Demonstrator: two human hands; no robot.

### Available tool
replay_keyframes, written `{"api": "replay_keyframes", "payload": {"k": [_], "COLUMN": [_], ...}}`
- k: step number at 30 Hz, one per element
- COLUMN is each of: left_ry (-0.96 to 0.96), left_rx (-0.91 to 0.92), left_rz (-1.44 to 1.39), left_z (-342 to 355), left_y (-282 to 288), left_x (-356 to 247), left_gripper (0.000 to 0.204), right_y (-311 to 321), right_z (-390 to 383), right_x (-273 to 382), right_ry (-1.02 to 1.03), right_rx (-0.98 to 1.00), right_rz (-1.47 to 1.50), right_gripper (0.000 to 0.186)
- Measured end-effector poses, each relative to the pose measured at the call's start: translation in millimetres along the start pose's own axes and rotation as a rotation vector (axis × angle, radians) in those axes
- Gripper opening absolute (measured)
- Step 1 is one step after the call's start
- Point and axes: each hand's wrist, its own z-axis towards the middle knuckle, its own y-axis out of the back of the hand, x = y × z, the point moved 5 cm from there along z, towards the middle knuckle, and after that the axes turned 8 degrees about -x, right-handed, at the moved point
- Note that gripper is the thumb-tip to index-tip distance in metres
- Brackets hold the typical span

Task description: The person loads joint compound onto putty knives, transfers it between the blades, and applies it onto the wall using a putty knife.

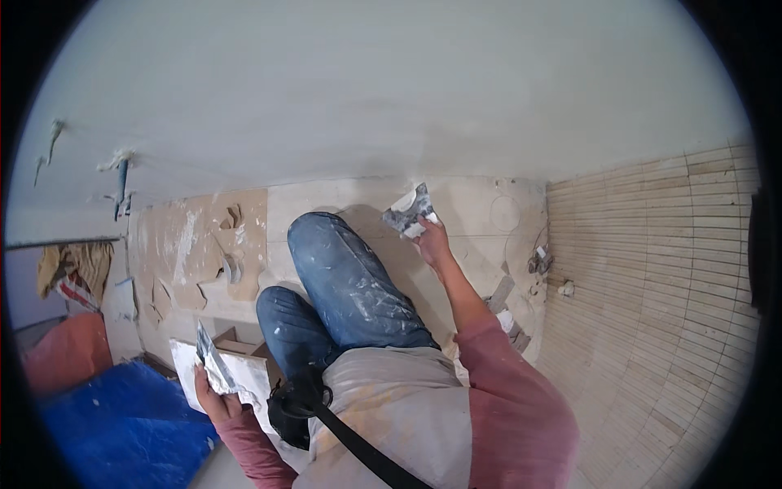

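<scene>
In my right hand (432, 243), held out in front near the foot of the pale wall (423, 90), is a wide metal putty blade (407, 213) smeared with white and grey. My left hand (213, 394) grips another metal blade (210, 361), tilted upward at the lower left beside a white board (183, 375). My two knees, in plaster-smeared jeans (350, 285), are bent between my hands.
Torn brown sheeting (171, 244) covers floor at the left. Pipes (123, 179) poke from the wall. Cloths (81, 273) and a blue sheet (122, 428) lie left. Debris (542, 261) sits beside the striped tiled surface (652, 285) at right.
</scene>
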Motion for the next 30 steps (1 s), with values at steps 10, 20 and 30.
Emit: {"api": "replay_keyframes", "payload": {"k": [10, 20, 30], "left_ry": [0.041, -0.003, 0.004], "left_rx": [-0.018, -0.08, -0.076], "left_rz": [0.018, 0.026, 0.037], "left_z": [-1, -15, -18], "left_y": [-21, -25, -37], "left_x": [6, 7, 10], "left_gripper": [0.033, 0.03, 0.031], "right_y": [57, 18, 2], "right_z": [131, 161, 179], "right_x": [-74, -62, -39], "right_ry": [0.016, -0.066, -0.061], "right_rx": [-0.557, -0.634, -0.75], "right_rz": [0.257, 0.469, 0.429], "right_gripper": [0.029, 0.031, 0.037]}}
